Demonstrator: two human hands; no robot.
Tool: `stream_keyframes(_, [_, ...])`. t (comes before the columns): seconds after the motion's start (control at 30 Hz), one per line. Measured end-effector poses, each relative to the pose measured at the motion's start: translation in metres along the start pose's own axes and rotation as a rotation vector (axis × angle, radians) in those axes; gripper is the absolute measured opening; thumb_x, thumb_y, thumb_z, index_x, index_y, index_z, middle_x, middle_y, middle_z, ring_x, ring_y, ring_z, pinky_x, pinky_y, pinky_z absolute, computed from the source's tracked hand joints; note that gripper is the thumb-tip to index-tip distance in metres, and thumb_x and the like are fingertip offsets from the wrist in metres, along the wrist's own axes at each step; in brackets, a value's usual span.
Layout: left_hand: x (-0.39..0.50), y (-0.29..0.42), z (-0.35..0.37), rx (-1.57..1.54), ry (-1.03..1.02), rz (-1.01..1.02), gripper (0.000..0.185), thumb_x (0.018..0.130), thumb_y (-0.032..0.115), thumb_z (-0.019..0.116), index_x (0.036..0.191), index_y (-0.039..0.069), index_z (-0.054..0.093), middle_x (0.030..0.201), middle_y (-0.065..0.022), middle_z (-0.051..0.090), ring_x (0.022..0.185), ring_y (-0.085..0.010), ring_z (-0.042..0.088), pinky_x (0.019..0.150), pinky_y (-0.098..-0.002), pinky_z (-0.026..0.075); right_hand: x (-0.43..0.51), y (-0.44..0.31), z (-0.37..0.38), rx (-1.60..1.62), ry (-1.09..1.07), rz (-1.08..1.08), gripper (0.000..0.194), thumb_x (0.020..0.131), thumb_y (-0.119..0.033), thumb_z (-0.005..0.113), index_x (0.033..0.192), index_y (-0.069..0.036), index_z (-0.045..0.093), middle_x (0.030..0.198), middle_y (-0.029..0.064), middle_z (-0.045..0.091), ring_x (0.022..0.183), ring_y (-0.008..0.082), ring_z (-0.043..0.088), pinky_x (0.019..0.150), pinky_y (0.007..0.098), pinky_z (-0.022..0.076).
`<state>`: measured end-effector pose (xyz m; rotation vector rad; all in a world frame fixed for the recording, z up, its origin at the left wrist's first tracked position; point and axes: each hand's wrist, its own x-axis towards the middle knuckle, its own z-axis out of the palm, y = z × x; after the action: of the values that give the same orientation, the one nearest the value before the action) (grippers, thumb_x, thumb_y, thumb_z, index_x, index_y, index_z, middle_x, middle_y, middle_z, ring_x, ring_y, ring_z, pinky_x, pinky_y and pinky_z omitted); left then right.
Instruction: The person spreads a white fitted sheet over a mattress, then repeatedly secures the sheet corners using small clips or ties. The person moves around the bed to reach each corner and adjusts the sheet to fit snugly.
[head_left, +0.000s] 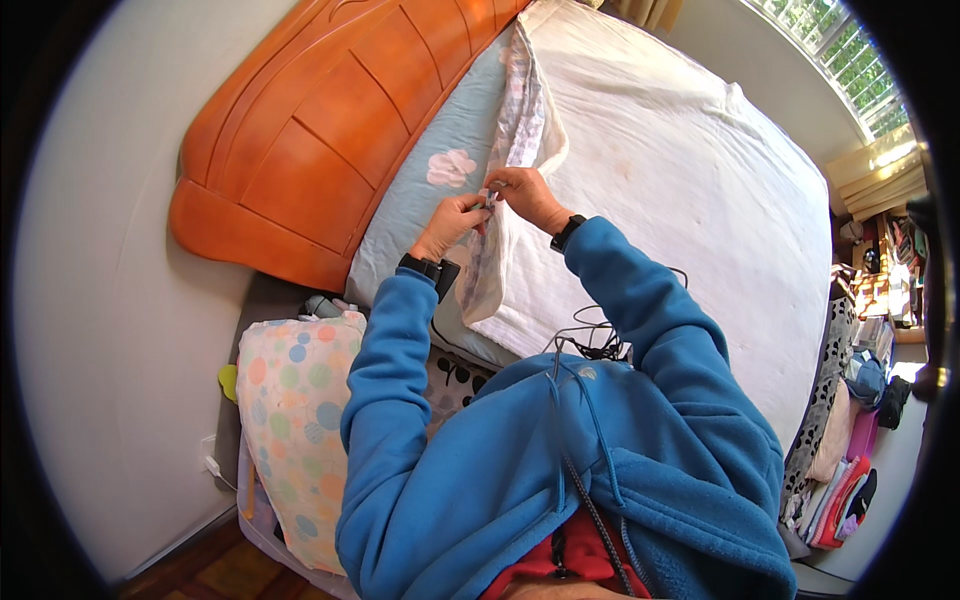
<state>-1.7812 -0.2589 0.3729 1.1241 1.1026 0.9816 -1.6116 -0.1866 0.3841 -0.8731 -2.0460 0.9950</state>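
Note:
A white quilt (660, 165) covers most of the bed in front of me. Along the headboard side its edge is turned back, baring a strip of grey-and-white checked fabric (521, 127). My left hand (448, 223) pinches this checked strip between thumb and fingers. Close by on the right, my right hand (527, 196) grips the same strip with bent fingers. Something small and greenish shows at the left fingertips, too little visible to name. Under the turned edge lies a light blue sheet (420, 184) with a pink flower (451, 167).
An orange-brown wooden headboard (315, 142) rises at the left. Black cables (600, 345) lie on the quilt against my body. A dotted cloth (300, 420) covers a plastic bin (251, 517) at lower left. Folded clothes (840, 499) are stacked at right, below a barred window (847, 56).

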Motion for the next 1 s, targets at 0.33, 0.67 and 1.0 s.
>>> stream_keyframes(0.33, [0.0,-0.009,0.012,0.817,0.544,0.772,0.015,0.074,0.0,0.064,0.089,0.002,0.064,0.082,-0.0105,0.062,0.075,-0.0269,0.06,0.067,-0.032,0.049,0.001,0.01,0.023,0.498,0.04,0.332,0.014,0.086,-0.005,0.057,0.093,0.003,0.065,0.073,0.007,0.064,0.06,0.0126,0.059,0.057,0.0252,0.0492])
stream_keyframes(0.67, [0.005,-0.013,0.008,0.746,0.601,0.761,0.013,0.076,0.0,0.064,0.088,0.003,0.065,0.082,-0.0076,0.063,0.073,-0.022,0.061,0.065,-0.0308,0.049,0.013,0.014,0.024,0.295,-0.162,0.428,0.018,0.085,-0.016,0.06,0.092,0.0,0.065,0.065,0.0031,0.059,0.052,0.0097,0.055,0.049,0.0227,0.0467])
stream_keyframes(1.0, [0.005,-0.016,-0.023,-0.798,0.294,-0.243,0.015,0.075,0.008,0.062,0.089,0.003,0.06,0.076,-0.0039,0.055,0.067,-0.0158,0.051,0.065,-0.0336,0.05,-0.013,0.0,0.027,0.073,0.13,0.081,0.031,0.078,-0.014,0.066,0.105,-0.003,0.058,0.094,0.0111,0.058,0.069,0.0209,0.061,0.064,0.0321,0.0502])
